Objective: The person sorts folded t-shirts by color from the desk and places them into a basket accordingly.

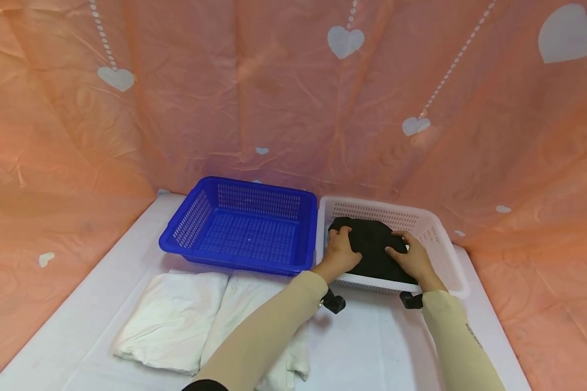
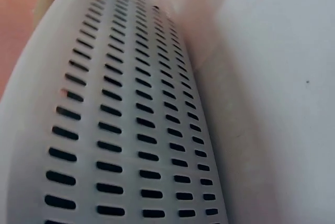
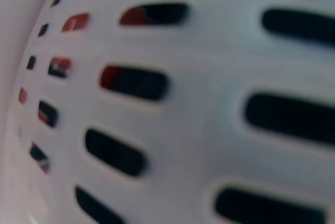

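2 baskets stand side by side on a white bench (image 1: 381, 347), walled on 3 sides by a pink sheet (image 1: 254, 92) printed with white hearts. The blue basket (image 1: 244, 226) sits just left of the left hand's fingers; 2 folded white cloths (image 1: 176, 320) lie on the bench nearer the person than that hand.

Both hands reach into the white basket (image 1: 450, 244). Left hand (image 1: 341, 251): fingers curled over the left edge of a black garment (image 1: 372, 247), gripping the fabric. Right hand (image 1: 411, 256): fingers curled onto the garment's right side, gripping it likewise. The garment lies inside the white basket, between and under the 2 hands, bunched toward the far wall.

Left wrist view: only the slotted white basket wall (image 2: 131, 130) and bench surface; no fingers visible. Right wrist view: blurred close-up of the slotted wall (image 3: 199, 109).
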Available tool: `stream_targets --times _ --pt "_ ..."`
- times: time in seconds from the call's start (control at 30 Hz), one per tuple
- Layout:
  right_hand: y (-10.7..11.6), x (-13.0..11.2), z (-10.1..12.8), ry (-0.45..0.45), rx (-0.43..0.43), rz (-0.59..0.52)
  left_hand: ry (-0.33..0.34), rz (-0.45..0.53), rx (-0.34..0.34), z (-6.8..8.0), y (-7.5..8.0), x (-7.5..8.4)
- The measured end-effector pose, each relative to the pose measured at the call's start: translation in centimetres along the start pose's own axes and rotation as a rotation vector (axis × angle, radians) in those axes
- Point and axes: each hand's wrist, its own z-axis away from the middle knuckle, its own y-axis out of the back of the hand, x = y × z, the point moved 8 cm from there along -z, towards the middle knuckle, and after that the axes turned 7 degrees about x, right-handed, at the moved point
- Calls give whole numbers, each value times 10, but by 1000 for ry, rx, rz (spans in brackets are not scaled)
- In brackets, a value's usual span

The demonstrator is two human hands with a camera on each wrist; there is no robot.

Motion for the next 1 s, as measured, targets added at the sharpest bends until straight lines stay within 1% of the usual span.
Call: stream_targets --times 0.1,0.2,0.3,0.37,0.5,0.6,0.73,0.9,1.0 --pt "10 -7 4 53 113 1 -70 -39 74 4 5 8" --pt "21 -18 14 107 241 -28 -123 -82 121 11 9 15" --pt "30 -36 29 162 331 -72 -174 -92 131 19 15 23" --pt "35 -49 38 184 360 -99 -214 -81 121 26 21 29" --pt "38 -67 54 175 358 -135 -277 -25 80 40 36 37" --pt "36 -75 66 156 327 -171 -316 39 45 52 47 39" --pt "33 -82 77 164 296 -193 -367 118 25 63 60 40" --pt "28 -86 86 167 276 -214 -377 196 2 72 77 37" --pt "24 -86 92 155 258 -222 -373 209 -7 76 87 31"
